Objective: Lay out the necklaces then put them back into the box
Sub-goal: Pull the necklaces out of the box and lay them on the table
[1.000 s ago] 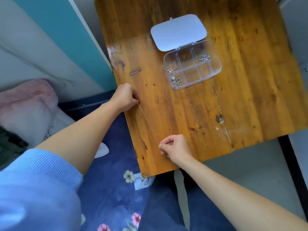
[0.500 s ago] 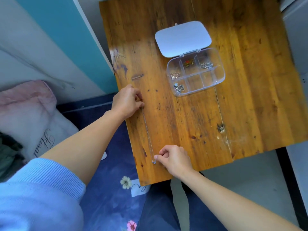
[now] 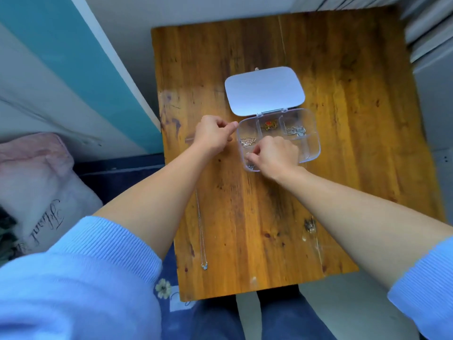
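A clear compartment box stands mid-table with its white lid folded open behind it. Inside lie a rose-gold necklace, a red and gold one and a silver one. My right hand reaches into the front-left compartment, fingertips pinched on a small silver necklace. My left hand is curled, its forefinger against the box's left rim. A thin silver necklace lies straight along the table's left edge. Another necklace lies at the front right.
The wooden table has a teal and white wall panel at its left. A pink cushion lies on the floor at the left. My knees sit under the table's front edge.
Both hands have let go of the thin silver necklace, which now lies along the left edge. They moved up to the box, the right one into a compartment.
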Demonstrator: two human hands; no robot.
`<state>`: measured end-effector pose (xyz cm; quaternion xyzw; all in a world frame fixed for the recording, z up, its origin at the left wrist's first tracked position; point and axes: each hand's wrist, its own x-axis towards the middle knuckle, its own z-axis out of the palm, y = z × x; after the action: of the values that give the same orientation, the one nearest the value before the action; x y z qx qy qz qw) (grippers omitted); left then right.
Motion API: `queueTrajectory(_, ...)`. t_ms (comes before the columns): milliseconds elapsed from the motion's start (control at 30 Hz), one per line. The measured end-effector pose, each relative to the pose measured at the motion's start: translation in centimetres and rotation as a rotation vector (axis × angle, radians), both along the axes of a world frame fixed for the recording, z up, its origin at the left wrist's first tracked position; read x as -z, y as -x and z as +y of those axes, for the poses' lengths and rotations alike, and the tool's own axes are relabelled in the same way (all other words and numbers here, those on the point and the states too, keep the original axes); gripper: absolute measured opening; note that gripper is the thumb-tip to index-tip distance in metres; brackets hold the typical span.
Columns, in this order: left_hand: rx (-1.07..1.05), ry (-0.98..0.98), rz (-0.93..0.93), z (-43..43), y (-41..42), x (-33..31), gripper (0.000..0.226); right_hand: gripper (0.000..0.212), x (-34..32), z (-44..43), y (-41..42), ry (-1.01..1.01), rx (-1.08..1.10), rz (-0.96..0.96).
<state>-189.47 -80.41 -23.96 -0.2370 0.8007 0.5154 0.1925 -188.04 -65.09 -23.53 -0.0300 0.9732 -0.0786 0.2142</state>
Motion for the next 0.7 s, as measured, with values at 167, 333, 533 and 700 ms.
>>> queueTrajectory(167,0.012,-0.001,-0.058,0.8,0.6,0.0,0.025,0.024,0.9,-0.3,0.5,-0.043,-0.075,0.029)
queueTrajectory(333,-0.029,0.005,-0.062,1.1,0.4,-0.1,0.026,0.022,0.4,0.1,0.5,-0.018,-0.11,-0.038)
queueTrajectory(533,-0.1,0.035,-0.073,1.9,-0.1,-0.1,0.031,0.022,0.1,0.6,0.8,-0.013,-0.194,-0.05)
queueTrajectory(700,-0.18,0.071,-0.051,2.6,-0.5,-0.1,0.03,0.015,0.0,3.5,1.0,0.128,-0.081,-0.041)
